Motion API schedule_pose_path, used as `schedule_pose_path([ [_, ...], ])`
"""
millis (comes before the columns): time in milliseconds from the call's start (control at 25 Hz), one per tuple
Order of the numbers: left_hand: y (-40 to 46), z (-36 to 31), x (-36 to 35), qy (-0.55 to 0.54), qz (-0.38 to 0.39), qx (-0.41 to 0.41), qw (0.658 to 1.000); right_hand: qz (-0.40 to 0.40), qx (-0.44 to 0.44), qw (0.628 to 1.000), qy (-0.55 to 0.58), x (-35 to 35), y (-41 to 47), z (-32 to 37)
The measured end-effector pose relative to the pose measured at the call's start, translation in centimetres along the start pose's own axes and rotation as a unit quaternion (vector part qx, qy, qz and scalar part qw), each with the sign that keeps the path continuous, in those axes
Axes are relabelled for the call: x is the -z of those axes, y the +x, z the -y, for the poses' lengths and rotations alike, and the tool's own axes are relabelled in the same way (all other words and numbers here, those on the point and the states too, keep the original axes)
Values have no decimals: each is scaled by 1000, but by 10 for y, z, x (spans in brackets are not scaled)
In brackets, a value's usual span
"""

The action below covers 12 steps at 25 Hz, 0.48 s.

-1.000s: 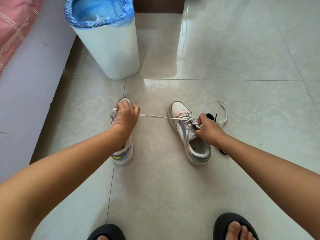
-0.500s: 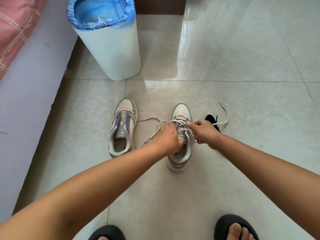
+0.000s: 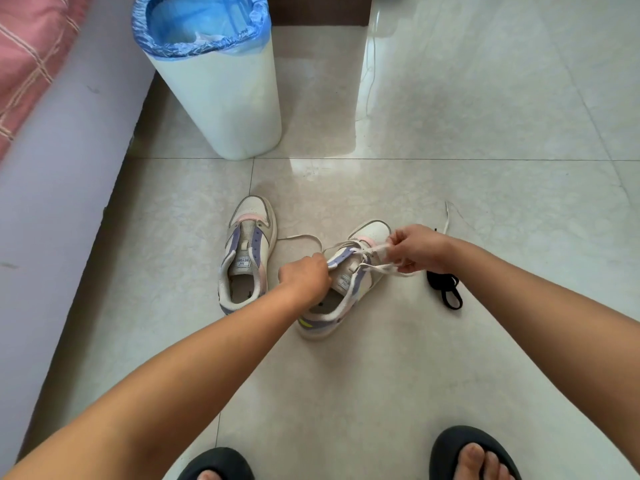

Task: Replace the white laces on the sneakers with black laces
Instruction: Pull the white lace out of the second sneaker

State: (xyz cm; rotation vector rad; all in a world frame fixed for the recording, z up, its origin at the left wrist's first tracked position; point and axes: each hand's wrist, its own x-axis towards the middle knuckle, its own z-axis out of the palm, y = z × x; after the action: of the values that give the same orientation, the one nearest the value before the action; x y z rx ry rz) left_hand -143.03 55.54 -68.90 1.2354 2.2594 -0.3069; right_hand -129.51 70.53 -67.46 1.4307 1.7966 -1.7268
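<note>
Since half a second ago, right sneaker (image 3: pixel 349 282) tipped toe-right, heel lifted toward person. Left hand (image 3: pixel 304 273) curled, gripping its left eyelet flap. Right hand (image 3: pixel 414 247) pinching white lace (image 3: pixel 377 251) near toe. Unlaced sneaker (image 3: pixel 246 251) just left of it; black laces (image 3: pixel 445 289) on floor, right.

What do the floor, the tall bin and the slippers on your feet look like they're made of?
The floor looks like glazed ceramic or polished stone tile: glossy reflections, thin grout lines. The bin seems matte white plastic, lined with a thin, crinkled blue plastic bag. The black slippers look like soft moulded rubber or foam with a dull finish.
</note>
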Motion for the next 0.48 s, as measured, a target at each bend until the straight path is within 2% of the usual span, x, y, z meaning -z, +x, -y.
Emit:
schedule_pose_path([
  [40,1,2,1,15,-1,0,1000,-71,27,987,-140,5,3,-3],
  [80,1,3,2,26,-3,-1,1000,-149,51,949,-274,10,7,-6],
  [120,1,3,2,33,-4,-1,999,-211,74,913,-342,10,7,-7],
  [160,2,3,1,36,-4,-1,999,-247,96,902,-340,8,7,-8],
  [200,2,4,0,35,-4,2,999,-248,90,933,-243,2,7,-8],
  [240,2,4,0,32,-4,6,999,-208,61,974,-60,-5,4,-4],
  [280,3,3,-1,28,-2,10,1000,-132,20,983,125,-13,-1,2],
  [320,3,3,-1,25,0,11,1000,-70,-18,962,261,-16,-4,6],
  [400,2,4,-1,25,3,9,1000,-49,-31,954,294,-16,-8,8],
  [440,2,5,-1,25,4,8,1000,-87,-14,971,222,-11,-8,9],
  [480,1,6,0,24,5,8,1000,-156,4,982,103,-1,-3,5],
])
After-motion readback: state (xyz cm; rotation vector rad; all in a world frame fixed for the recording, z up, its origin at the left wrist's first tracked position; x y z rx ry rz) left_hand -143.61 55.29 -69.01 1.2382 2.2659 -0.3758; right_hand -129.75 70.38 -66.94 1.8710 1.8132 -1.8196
